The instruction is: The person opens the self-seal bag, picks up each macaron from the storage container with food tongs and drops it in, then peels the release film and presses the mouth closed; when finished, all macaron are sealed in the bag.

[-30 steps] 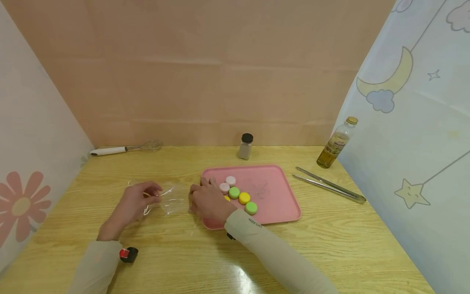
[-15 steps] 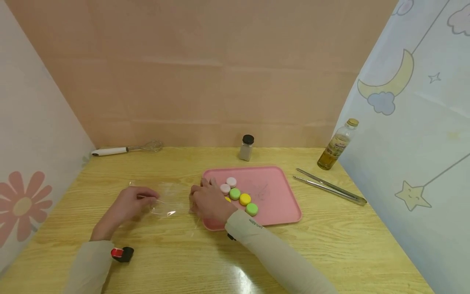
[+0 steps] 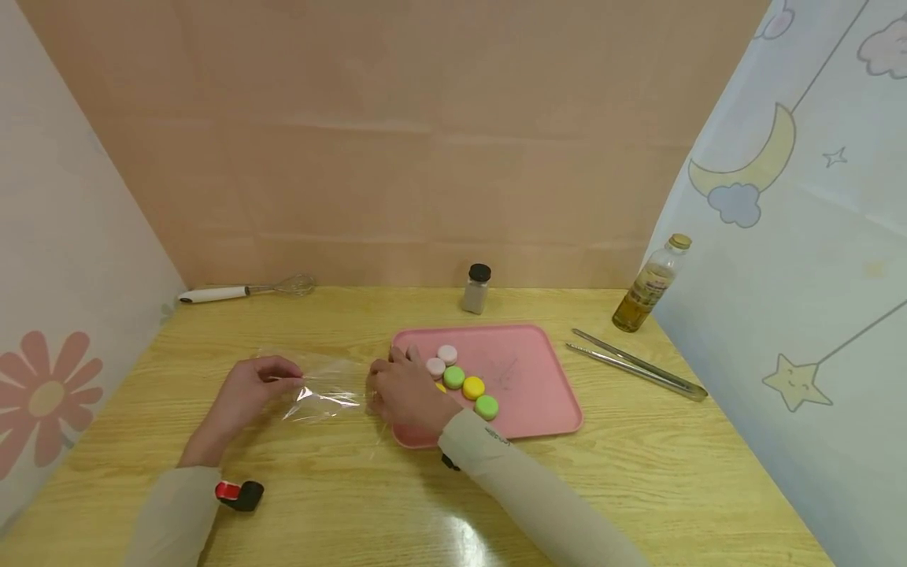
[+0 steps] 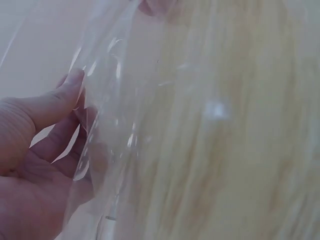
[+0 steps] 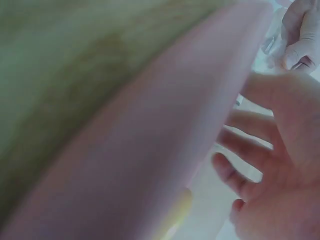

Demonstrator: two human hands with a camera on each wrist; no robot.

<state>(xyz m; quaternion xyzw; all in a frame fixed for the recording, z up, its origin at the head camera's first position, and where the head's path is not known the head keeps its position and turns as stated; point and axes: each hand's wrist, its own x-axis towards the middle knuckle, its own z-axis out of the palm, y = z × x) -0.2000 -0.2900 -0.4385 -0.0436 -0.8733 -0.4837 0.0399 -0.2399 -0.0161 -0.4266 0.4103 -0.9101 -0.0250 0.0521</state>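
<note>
Left fingers (image 4: 74, 82) pinch clear plastic (image 3: 327, 398), can't tell if right fingers (image 5: 250, 121) do; probably mid-spreading, so next wants gentle tension.

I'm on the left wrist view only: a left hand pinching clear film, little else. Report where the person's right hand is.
Observer: In the head view, the right hand is over the left end of a pink tray, across the clear film from the left hand.
Operator: Tell me what's on that tray.
Observer: Six macaron-like rounds show: two pale pink, two green, two yellow, one yellow mostly hidden by the right hand.
Operator: Name whatever lies just right of the tray.
Observer: A pair of metal tongs, spread open, apart from the tray.
</note>
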